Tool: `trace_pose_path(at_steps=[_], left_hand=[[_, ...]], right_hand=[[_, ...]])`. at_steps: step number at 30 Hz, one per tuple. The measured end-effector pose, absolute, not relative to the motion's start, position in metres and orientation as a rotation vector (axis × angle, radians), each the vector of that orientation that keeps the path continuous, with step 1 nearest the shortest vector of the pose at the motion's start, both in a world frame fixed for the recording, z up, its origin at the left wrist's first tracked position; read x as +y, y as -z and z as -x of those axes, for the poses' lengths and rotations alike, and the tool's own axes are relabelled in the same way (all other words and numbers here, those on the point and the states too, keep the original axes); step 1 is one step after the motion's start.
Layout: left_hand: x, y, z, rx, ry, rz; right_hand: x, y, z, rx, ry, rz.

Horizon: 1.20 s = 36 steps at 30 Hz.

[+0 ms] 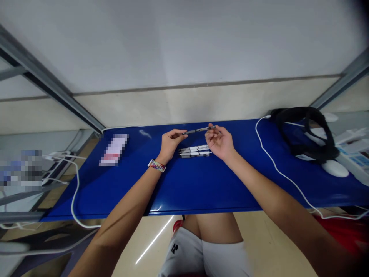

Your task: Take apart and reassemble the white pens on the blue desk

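Between my two hands a slim pen [197, 131] is held level above the blue table [201, 188]. My left hand [172, 143], with a patterned band on its wrist, pinches the pen's left end between thumb and fingers. At the opposite end, the fingertips of my right hand [220, 141] are closed on the pen, palm turned up. Just below it, several white and grey pens [194, 151] lie side by side on the table, their right ends partly behind my right hand.
A black headset with a strap [307, 134] rests at the table's right side, beside white controllers [334, 168]. A white cable [272, 159] runs down the table from there. At the left lies a blurred-out flat item [114, 150]. Grey metal posts [52, 84] frame the table.
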<state>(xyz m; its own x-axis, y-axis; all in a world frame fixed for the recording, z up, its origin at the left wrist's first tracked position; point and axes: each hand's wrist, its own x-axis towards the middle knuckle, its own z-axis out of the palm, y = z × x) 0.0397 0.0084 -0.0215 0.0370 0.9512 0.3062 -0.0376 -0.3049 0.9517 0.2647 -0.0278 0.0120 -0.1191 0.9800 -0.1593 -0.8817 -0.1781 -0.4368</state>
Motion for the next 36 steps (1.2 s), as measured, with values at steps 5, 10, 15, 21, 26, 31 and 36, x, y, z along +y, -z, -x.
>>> trace_pose_path(at_steps=[5,10,15,21,26,31,36], left_hand=[[0.008,0.023,-0.040,0.988,-1.418,-1.445],[0.008,0.021,-0.040,0.984,-1.418,-1.427],[0.007,0.017,-0.038,0.973,-1.414,-1.453],[0.006,0.010,-0.030,0.939,-1.278,-1.599],[0.003,0.005,-0.023,1.030,-1.098,-1.873],[0.003,0.007,-0.020,1.067,-1.029,-2.085],[0.004,0.011,-0.020,1.059,-0.967,-2.159]], right_hand=[[-0.027,-0.010,-0.265,-0.255,-1.718,0.453],[-0.026,-0.011,-0.270,-0.344,-1.716,0.490],[-0.020,-0.007,-0.275,-0.617,-1.508,0.732],[-0.016,0.003,-0.284,-1.084,-1.237,0.938],[-0.015,0.008,-0.288,-1.310,-1.106,0.989],[-0.017,0.013,-0.294,-1.601,-0.912,1.027],[-0.017,0.013,-0.298,-1.756,-0.817,1.020]])
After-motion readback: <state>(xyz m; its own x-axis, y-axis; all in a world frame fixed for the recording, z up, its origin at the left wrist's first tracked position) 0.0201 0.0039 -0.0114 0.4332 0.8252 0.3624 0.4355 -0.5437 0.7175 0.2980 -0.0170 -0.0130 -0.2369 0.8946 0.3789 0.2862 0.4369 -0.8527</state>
